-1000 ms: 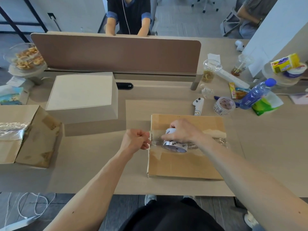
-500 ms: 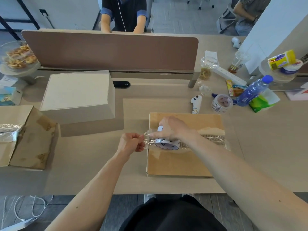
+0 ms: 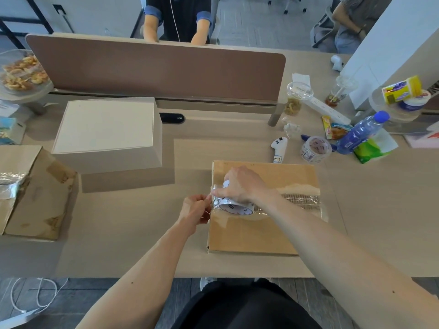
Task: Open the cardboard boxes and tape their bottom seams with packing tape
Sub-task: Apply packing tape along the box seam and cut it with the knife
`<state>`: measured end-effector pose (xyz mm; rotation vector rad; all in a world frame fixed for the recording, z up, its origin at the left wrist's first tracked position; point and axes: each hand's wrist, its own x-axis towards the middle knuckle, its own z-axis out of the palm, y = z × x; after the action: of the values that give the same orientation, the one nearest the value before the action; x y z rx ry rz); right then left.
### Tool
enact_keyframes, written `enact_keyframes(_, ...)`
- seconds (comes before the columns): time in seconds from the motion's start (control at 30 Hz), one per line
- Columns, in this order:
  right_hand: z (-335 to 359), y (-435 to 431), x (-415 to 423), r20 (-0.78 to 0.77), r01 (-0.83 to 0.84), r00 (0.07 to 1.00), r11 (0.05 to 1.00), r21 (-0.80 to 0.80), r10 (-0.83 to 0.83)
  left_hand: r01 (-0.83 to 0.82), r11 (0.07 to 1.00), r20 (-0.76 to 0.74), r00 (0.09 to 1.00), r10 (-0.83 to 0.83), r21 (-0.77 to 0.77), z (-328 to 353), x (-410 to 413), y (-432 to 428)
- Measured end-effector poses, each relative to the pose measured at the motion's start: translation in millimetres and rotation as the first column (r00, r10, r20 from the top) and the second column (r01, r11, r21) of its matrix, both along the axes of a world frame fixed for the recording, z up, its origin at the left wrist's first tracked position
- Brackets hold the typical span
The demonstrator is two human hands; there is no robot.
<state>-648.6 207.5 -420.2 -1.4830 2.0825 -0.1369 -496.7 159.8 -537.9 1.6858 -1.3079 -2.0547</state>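
right hand (image 3: 240,186) covers most of the tape roll (image 3: 235,207); only the lower rim shows, print too small to read. clear tape strip (image 3: 212,202) at the roll's 9 o'clock is barely visible; its end vanishes inside the curled fingers of the left hand (image 3: 196,208). seam of the cardboard box (image 3: 249,233) is hidden under hand and roll. second box (image 3: 35,198) at 9 o'clock is cut by the frame edge. seated person (image 3: 178,17) at 12 o'clock: top cut off, lower part behind the divider (image 3: 154,67).

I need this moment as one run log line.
step: seam taping | right hand: grips white tape roll on brown cardboard box | left hand: pinches clear tape end
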Motion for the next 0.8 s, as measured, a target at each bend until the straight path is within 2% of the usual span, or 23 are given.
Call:
enact_keyframes(0.13,0.9,1.3,-0.9,0.006,0.002,1.0,1.0,-0.007,-0.002,0.027,0.992,0.073,0.997,-0.036,0.125,-12.1,9.6,2.2)
enact_keyframes(0.3,-1.8,0.7,0.7,0.01,-0.008,1.0,0.999,-0.048,0.008,0.209,0.965,0.11,0.967,-0.228,0.159,-9.6,12.7,0.6)
enact_keyframes(0.37,-2.3,0.5,0.3,0.024,-0.007,1.0,0.998,-0.06,0.008,0.248,0.968,0.179,0.951,-0.252,0.048,-8.6,11.0,-2.4)
enact_keyframes(0.43,-3.3,1.5,-1.8,0.046,-0.002,0.999,0.998,-0.061,0.004,0.209,0.938,0.261,0.956,-0.135,-0.277,-5.9,10.9,-4.8)
enact_keyframes(0.47,-3.3,2.5,-2.4,0.062,0.0,0.998,0.998,-0.06,0.004,0.135,0.896,0.181,0.982,-0.062,-0.424,-2.4,12.2,-5.7)
enact_keyframes(0.5,-3.0,3.0,-2.5,0.075,0.0,0.997,0.998,-0.061,0.004,0.078,0.855,0.033,0.997,-0.072,-0.513,3.2,13.3,-7.2)
enact_keyframes(0.53,-2.5,3.0,-2.5,0.094,0.001,0.996,0.998,-0.06,0.004,0.097,0.819,-0.096,0.979,-0.182,-0.565,8.8,14.7,-10.7)
enact_keyframes(0.57,-1.9,2.5,-3.2,0.118,0.004,0.993,0.998,-0.055,0.002,0.204,0.76,-0.142,0.921,-0.363,-0.616,12.2,16.0,-15.8)
enact_keyframes(0.63,-0.4,1.5,-6.4,0.19,0.005,0.982,0.999,-0.035,0.002,0.468,0.567,-0.028,0.755,-0.656,-0.678,18.8,14.7,-21.4)
enact_keyframes(0.67,-0.5,1.7,-9.7,0.246,0.013,0.969,1.0,-0.022,-0.007,0.569,0.468,0.113,0.707,-0.698,-0.676,20.0,13.0,-23.0)
enact_keyframes(0.73,-2.8,4.8,-18.6,0.346,0.049,0.937,0.999,0.007,-0.048,0.699,0.309,0.404,0.655,-0.638,-0.645,20.2,7.7,-22.9)
enact_keyframes(0.8,-4.1,11.9,-25.5,0.407,0.078,0.91,0.997,0.015,-0.077,0.739,0.24,0.498,0.621,-0.605,-0.629,20.3,1.3,-19.3)
